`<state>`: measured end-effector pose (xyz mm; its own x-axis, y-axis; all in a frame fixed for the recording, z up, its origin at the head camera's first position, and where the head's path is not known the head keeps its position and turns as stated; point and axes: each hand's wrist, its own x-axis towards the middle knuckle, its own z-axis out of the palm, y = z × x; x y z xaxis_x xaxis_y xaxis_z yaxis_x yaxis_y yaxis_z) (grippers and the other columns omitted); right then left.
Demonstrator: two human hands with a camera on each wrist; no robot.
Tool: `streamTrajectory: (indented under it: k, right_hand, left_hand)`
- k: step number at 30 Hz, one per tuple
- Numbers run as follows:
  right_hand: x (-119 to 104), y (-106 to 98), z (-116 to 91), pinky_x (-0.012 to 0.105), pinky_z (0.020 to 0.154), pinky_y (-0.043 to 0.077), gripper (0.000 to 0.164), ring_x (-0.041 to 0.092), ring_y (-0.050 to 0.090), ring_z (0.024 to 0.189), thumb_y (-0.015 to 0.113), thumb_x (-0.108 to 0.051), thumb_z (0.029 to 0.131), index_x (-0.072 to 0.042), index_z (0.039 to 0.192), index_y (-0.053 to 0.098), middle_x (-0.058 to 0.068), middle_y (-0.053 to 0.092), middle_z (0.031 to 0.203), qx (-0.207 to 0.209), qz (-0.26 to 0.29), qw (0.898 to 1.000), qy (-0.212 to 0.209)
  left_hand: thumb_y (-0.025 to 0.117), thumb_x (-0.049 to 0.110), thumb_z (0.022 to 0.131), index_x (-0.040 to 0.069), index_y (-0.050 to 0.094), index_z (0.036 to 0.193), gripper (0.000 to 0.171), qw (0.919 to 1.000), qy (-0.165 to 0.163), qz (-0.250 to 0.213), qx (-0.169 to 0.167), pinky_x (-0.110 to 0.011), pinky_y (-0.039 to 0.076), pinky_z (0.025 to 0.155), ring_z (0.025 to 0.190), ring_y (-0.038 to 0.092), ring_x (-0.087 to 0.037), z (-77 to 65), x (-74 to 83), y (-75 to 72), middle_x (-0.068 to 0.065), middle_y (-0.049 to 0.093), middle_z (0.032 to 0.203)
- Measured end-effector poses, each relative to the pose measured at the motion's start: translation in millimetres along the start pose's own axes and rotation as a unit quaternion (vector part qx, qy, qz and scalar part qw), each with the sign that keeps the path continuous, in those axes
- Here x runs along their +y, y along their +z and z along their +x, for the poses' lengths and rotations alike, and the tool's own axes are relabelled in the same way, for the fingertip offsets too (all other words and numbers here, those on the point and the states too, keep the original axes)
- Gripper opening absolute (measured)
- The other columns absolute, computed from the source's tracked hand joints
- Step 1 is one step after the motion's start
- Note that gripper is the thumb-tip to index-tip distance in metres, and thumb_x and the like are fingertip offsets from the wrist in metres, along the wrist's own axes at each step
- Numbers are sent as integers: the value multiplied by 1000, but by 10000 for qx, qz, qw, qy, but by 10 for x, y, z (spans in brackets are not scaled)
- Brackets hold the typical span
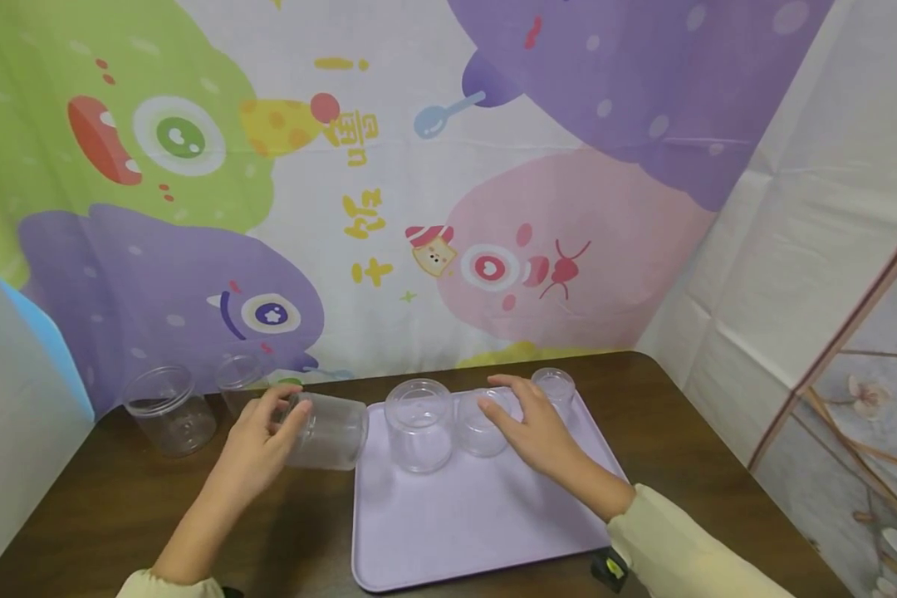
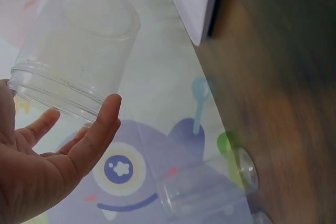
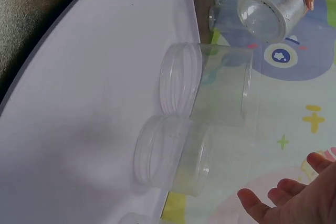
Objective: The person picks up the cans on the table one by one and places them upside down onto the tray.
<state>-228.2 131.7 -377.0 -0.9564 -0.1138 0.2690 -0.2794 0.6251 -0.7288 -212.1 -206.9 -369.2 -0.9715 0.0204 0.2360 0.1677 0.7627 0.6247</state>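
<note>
My left hand (image 1: 257, 440) grips a clear plastic jar (image 1: 330, 432) by its banded mouth end. The jar is tipped on its side in the air by the tray's left edge, its base pointing right. In the left wrist view, thumb and fingers spread around the rim of this jar (image 2: 79, 40). My right hand (image 1: 534, 428) is over the lilac tray (image 1: 448, 531), fingers loosely bent with nothing in them. Nearest to it is a smaller clear jar (image 1: 481, 436); the right wrist view shows the fingers apart from that jar (image 3: 173, 156).
A larger clear jar (image 1: 420, 440) stands on the tray left of the smaller one, its banded end down. A tiny clear jar (image 1: 555, 386) is at the tray's back right corner. Two more clear jars, one wide (image 1: 172, 415) and one partly hidden (image 1: 241, 382), stand on the table's left.
</note>
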Motion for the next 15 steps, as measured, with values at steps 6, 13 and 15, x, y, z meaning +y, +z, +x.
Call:
streamTrajectory:
  k: [6,13,15]
  right_hand:
    - [-4,-5,-16,50,104,36,46,29,46,127,58,-39,90,-13,127,54,12,53,131,-49,83,9999,58]
    - [28,-21,-38,51,103,37,46,30,47,125,58,-40,90,-17,129,52,11,53,133,-69,137,9998,100]
    - [36,-24,-39,51,102,37,46,30,47,125,58,-40,90,-17,129,52,11,53,132,-68,169,9997,138]
  left_hand:
    - [41,44,98,13,46,132,46,9998,1,-213,41,-52,49,81,99,60,-37,-35,63,86,-22,53,120]
    - [40,46,98,16,44,132,46,9989,-156,-447,5,-49,51,80,101,59,-35,-72,124,156,-20,53,121]
    - [39,47,97,17,44,132,46,9984,-221,-520,-2,-47,50,79,101,59,-34,-81,147,182,-18,54,121]
